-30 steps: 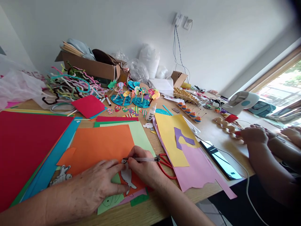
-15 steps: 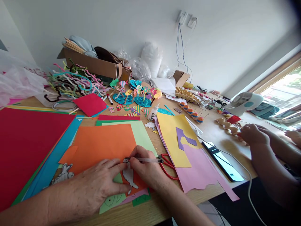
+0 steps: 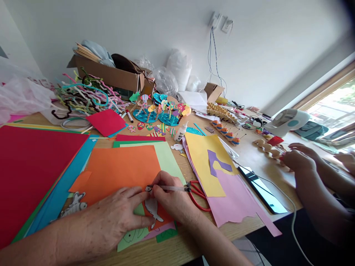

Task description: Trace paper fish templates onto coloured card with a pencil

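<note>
One pale green scrap (image 3: 129, 242) with a fish outline drawn on it lay closest, near the edge of the table (image 3: 155, 255). Just beyond it, the left hand (image 3: 115, 210) lay open, fingers spread flat, its fingertips beside and on a white paper fish (image 3: 151, 207). That fish rested on an orange sheet (image 3: 124, 166), between the two hands. The right hand (image 3: 172, 197) was closed around a clear pen (image 3: 174, 188), pinching it between thumb and fingers, with the writing end at the fish's head. Another white cutout (image 3: 74, 205) lay left of the left hand. Red-handled scissors (image 3: 200, 207) sat just right of the right hand, next to an overlapping yellow sheet (image 3: 199, 155) and pink sheet (image 3: 235, 207). A phone (image 3: 262, 190) lay beside these; past it, a co-worker's hands (image 3: 300, 160) were near some egg-carton cups (image 3: 267, 150), their grip unclear. Farther back stood a glue bottle (image 3: 181, 133), then blue plates (image 3: 144, 116) bearing colourful figures, a heap of pipe cleaners (image 3: 88, 99), a cardboard box (image 3: 108, 75) and plastic bags (image 3: 179, 68) by the wall (image 3: 152, 29).
</note>
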`<act>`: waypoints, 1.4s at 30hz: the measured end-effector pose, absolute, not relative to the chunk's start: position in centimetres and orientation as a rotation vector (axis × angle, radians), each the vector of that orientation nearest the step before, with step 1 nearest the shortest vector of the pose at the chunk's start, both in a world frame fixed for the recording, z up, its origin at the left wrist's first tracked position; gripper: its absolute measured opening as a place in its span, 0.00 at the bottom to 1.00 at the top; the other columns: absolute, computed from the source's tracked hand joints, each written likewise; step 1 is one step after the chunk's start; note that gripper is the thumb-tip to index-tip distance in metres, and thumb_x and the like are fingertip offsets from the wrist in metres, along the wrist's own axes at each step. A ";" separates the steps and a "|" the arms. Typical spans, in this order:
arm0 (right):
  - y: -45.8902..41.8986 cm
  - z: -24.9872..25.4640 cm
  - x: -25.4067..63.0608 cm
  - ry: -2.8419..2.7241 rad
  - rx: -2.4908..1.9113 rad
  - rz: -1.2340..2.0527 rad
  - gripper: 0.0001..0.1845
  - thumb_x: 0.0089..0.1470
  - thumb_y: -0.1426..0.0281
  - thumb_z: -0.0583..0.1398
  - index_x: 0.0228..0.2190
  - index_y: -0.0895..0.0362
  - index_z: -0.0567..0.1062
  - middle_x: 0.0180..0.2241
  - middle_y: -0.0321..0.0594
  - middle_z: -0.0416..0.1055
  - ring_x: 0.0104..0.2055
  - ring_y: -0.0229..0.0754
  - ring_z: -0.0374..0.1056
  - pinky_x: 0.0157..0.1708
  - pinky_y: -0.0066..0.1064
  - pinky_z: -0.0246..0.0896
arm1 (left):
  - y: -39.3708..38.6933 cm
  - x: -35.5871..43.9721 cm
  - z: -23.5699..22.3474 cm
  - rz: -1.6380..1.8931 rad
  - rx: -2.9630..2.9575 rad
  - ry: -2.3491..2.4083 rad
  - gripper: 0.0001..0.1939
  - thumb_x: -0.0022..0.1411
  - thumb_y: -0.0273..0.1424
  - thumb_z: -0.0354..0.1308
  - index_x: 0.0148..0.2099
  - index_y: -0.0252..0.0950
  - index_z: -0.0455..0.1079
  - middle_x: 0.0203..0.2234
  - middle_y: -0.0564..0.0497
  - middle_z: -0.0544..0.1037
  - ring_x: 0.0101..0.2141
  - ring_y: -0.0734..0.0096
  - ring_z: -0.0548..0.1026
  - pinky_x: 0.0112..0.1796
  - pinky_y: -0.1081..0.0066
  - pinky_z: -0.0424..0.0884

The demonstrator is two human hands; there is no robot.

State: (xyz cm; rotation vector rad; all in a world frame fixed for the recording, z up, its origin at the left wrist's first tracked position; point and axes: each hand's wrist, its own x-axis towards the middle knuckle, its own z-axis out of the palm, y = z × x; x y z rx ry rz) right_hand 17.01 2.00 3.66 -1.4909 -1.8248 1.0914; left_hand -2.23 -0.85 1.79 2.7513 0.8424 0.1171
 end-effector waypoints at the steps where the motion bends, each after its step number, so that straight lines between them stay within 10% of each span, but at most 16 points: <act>1: 2.0 3.7 17.0 -1.830 -1.493 1.085 0.07 0.44 0.78 0.54 0.21 0.54 0.65 0.19 0.29 0.64 0.22 0.34 0.59 0.21 0.23 0.50 | -0.9 -2.3 1.7 0.126 2.755 0.845 0.33 0.53 0.30 0.63 0.59 0.61 0.63 0.58 0.50 0.64 0.55 0.45 0.64 0.52 0.51 0.65; 42: 2.1 3.6 17.1 -1.838 -1.456 1.110 0.06 0.44 0.77 0.54 0.22 0.54 0.66 0.20 0.30 0.65 0.23 0.35 0.59 0.22 0.23 0.53 | -0.9 -2.4 1.4 0.133 2.723 0.836 0.36 0.49 0.27 0.66 0.58 0.59 0.64 0.55 0.47 0.65 0.55 0.43 0.64 0.52 0.48 0.65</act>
